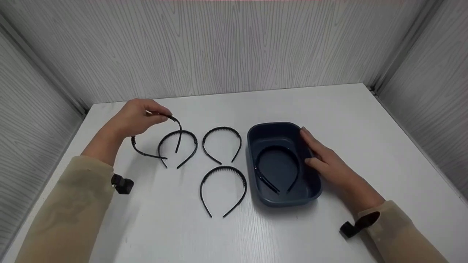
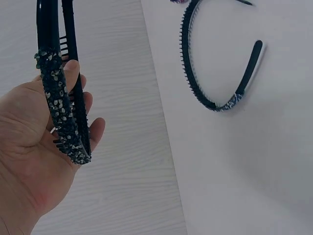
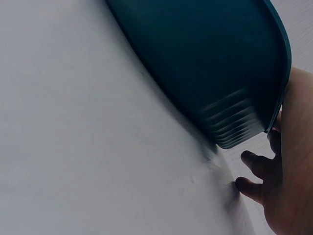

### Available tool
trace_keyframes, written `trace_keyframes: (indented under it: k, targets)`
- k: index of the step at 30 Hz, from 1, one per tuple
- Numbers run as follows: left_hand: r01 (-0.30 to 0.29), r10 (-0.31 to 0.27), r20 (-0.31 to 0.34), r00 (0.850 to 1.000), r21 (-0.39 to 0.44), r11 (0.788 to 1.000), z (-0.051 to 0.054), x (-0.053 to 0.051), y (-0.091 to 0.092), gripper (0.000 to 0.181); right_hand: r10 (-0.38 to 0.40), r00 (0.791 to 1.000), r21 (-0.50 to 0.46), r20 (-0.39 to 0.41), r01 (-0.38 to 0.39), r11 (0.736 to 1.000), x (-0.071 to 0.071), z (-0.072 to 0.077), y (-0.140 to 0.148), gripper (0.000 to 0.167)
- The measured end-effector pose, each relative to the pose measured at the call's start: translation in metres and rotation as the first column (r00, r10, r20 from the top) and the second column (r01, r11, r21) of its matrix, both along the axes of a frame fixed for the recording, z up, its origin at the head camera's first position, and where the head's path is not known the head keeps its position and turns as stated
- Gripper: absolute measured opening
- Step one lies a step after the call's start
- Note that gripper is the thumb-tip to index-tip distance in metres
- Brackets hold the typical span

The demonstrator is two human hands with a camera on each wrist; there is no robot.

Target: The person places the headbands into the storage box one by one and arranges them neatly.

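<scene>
My left hand (image 1: pixel 140 116) pinches a black headband (image 2: pixel 58 103) between thumb and fingers, raised above the table's left side. Its outer band carries glittery stones, and comb teeth line the inside. Beneath and just right of it lies another headband (image 1: pixel 195 140) on the table. A third headband (image 1: pixel 222 128) rests to the right, and one more headband (image 1: pixel 223 167) sits nearer the front. My right hand (image 1: pixel 329 164) grips the right rim of a dark blue plastic basin (image 1: pixel 285 201), thumb over the edge. Inside the basin lies black headband material (image 1: pixel 297 164), seemingly overlapping bands; how many I cannot tell.
A white table (image 1: pixel 164 226) bears everything. Pale wood-grain panels (image 1: pixel 234 47) stand behind it and at both sides. The basin stands right of the loose headbands, close to the front and middle ones.
</scene>
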State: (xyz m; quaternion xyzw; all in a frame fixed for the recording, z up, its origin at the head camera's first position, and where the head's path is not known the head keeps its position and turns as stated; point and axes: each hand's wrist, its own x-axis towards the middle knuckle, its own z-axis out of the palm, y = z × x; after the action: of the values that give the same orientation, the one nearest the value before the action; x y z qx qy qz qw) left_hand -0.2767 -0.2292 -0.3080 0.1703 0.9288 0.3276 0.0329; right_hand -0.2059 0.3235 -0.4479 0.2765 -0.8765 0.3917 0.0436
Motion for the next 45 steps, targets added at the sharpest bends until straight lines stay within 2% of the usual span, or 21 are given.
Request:
trace_keyframes:
  k: [7,15,22,29,37,45]
  targets:
    - [0.063,-0.063,-0.005,0.998,0.031,0.998,0.003,-0.004,0.033,0.019,0.009,1.0,0.0,-0.006,-0.009,1.0,0.0,-0.001,0.001,0.078]
    - [0.165,-0.162,-0.064,0.985,0.039,0.986,0.006,-0.008,0.066,0.018,-0.002,1.0,0.011,0.013,0.002,1.0,0.0,-0.001,0.001,0.075]
    - [0.262,-0.256,-0.102,0.961,0.047,0.964,0.011,-0.008,0.093,0.018,-0.003,1.0,-0.002,0.022,0.003,1.0,0.0,-0.001,0.001,0.076]
    - [0.313,-0.306,-0.116,0.945,0.05,0.948,0.013,-0.007,0.117,0.017,-0.001,1.0,-0.001,0.026,0.001,1.0,0.001,0.0,0.0,0.077]
    - [0.394,-0.386,-0.118,0.915,0.054,0.917,0.012,-0.005,0.147,0.016,-0.008,0.999,-0.002,0.034,0.008,1.0,0.002,0.001,0.0,0.076]
    - [0.445,-0.438,-0.123,0.891,0.042,0.894,0.01,-0.003,0.18,0.016,-0.012,0.999,0.013,0.031,0.012,1.0,0.002,0.0,0.002,0.076]
